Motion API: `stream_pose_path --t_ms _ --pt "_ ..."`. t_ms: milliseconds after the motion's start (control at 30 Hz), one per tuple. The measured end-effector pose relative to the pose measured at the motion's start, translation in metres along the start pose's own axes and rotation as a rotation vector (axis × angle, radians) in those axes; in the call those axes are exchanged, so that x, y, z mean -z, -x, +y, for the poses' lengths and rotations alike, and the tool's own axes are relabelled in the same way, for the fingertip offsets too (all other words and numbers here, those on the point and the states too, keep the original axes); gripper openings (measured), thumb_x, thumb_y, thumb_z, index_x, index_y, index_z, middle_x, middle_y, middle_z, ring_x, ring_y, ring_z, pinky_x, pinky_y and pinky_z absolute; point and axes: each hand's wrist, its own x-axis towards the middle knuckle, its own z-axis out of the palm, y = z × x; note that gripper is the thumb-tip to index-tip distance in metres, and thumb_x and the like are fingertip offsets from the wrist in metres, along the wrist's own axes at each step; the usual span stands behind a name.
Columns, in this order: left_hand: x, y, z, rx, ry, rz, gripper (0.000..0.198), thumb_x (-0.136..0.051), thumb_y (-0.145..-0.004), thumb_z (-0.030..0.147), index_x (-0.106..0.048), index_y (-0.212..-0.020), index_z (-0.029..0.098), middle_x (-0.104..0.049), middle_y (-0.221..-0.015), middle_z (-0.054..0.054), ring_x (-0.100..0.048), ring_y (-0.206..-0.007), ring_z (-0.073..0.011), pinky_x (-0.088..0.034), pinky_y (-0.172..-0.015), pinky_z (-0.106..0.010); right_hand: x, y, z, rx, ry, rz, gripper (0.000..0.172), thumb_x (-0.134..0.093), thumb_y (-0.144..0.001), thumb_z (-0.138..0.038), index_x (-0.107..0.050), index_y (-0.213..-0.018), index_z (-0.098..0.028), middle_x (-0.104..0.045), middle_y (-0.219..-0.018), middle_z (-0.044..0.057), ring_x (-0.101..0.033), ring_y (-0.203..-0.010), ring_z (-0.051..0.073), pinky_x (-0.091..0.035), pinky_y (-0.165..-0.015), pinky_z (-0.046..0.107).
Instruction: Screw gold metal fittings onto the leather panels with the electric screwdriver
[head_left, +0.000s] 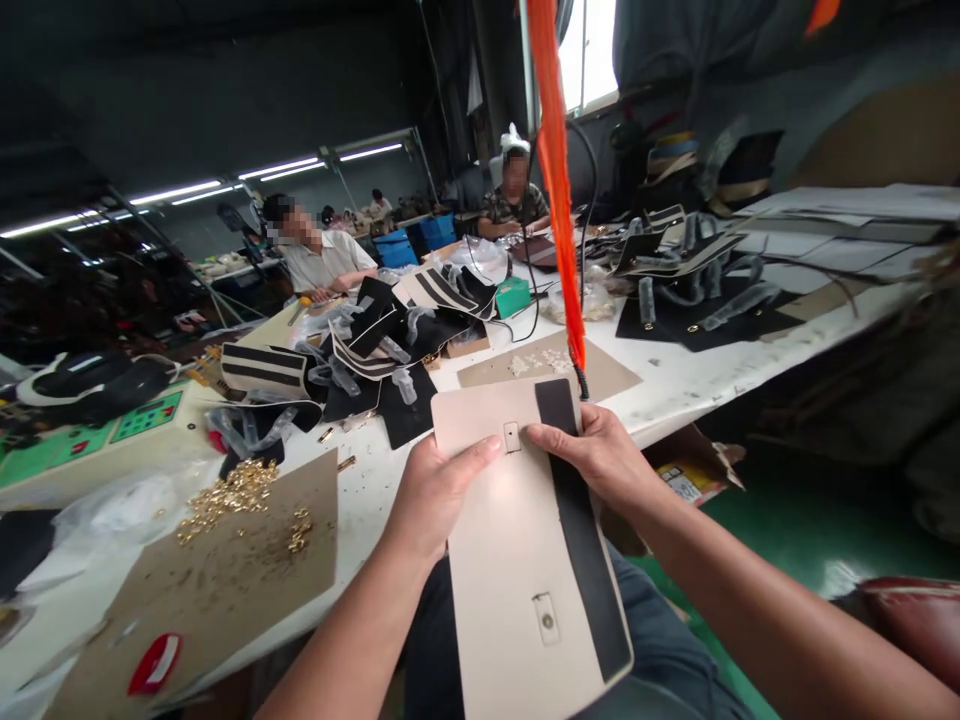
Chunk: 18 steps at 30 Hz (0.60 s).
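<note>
"What are you holding, and where?"

"I'm holding a long, flat, cream panel with rounded corners and a matte black band running down its right side. It's hanging over my lap, in front of the white, smudged tabletop."

"How are your grips sitting?"

"Both are closing on the panel's far part. My left grip is pinching the left edge, my right grip the right, its thumb crossing the band. The thumb tips are resting just either side of a small, dark-outlined rectangle; most of my fingers are hiding underneath."

"What makes that hold good?"

"I'd say even pressure: balancing both sides so the sheet isn't bowing, and leaving the outline uncovered so I'm seeing its central dot."

"What's it like as a material?"

"It's looking smooth, faintly glossy and fairly stiff, perhaps leather-like; I can't tell for certain. Nearer me, a second outlined rectangle is framing a round, dull, metallic-looking disc."

"And to your left?"

"Small, shiny, gold-coloured pieces are lying heaped by a speckled grey-brown sheet, some spilling onto it."
</note>
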Motion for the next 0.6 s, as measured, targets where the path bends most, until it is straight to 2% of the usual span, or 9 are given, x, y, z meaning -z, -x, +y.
stream_pose_path --t_ms 100,233,367,467,533,600 --pt "-0.018 0.003 0.011 -0.019 0.009 -0.066 0.053 -0.090 -0.080 0.037 -0.076 -0.126 0.014 -0.083 -0.116 -0.014 -0.082 -0.094 -0.0332 -0.067 -0.079 -0.040 0.008 0.011 -0.017 0.053 0.008 0.037 0.044 -0.092 -0.074 -0.054 -0.073 -0.088 -0.017 -0.077 -0.085 0.005 -0.070 -0.069 0.020 -0.056 -0.062 0.031" --pt "-0.027 0.008 0.014 -0.019 0.012 -0.095 0.056 -0.092 -0.077 0.036 -0.077 -0.126 0.014 -0.083 -0.115 -0.015 -0.082 -0.089 -0.0327 -0.067 -0.081 -0.042 0.014 0.021 -0.022 0.098 0.022 0.050 0.043 -0.091 -0.075 -0.054 -0.072 -0.087 -0.018 -0.076 -0.084 0.005 -0.069 -0.070 0.021 -0.056 -0.062 0.031" --pt "-0.024 0.013 0.008 -0.083 -0.038 -0.060 0.050 -0.094 -0.074 0.035 -0.080 -0.117 0.014 -0.084 -0.115 -0.014 -0.081 -0.099 -0.0331 -0.065 -0.092 -0.044 0.014 0.028 -0.016 0.104 0.070 0.055 0.044 -0.091 -0.075 -0.055 -0.072 -0.088 -0.018 -0.073 -0.081 0.002 -0.063 -0.066 0.017 -0.051 -0.058 0.028" --pt "-0.018 0.015 0.002 -0.198 -0.171 -0.012 0.042 -0.093 -0.075 0.033 -0.082 -0.112 0.015 -0.084 -0.114 -0.012 -0.079 -0.106 -0.0326 -0.062 -0.100 -0.043 0.010 0.030 -0.007 0.125 0.140 0.086 0.047 -0.089 -0.076 -0.058 -0.064 -0.076 -0.019 -0.063 -0.068 -0.001 -0.050 -0.058 0.013 -0.039 -0.051 0.025" --pt "-0.015 0.016 -0.003 -0.262 -0.280 0.025 0.035 -0.092 -0.076 0.031 -0.084 -0.107 0.017 -0.085 -0.112 -0.009 -0.079 -0.105 -0.0309 -0.062 -0.099 -0.040 0.007 0.032 -0.001 0.160 0.221 0.120 0.051 -0.088 -0.077 -0.060 -0.058 -0.067 -0.019 -0.055 -0.061 -0.003 -0.043 -0.055 0.011 -0.033 -0.049 0.025" --pt "-0.011 0.020 -0.009 -0.304 -0.366 0.062 0.027 -0.090 -0.079 0.030 -0.085 -0.103 0.019 -0.085 -0.109 -0.008 -0.080 -0.101 -0.0293 -0.063 -0.095 -0.037 0.004 0.035 0.006 0.199 0.288 0.111 0.050 -0.084 -0.080 -0.061 -0.060 -0.066 -0.020 -0.056 -0.062 -0.001 -0.046 -0.058 0.014 -0.037 -0.052 0.028"
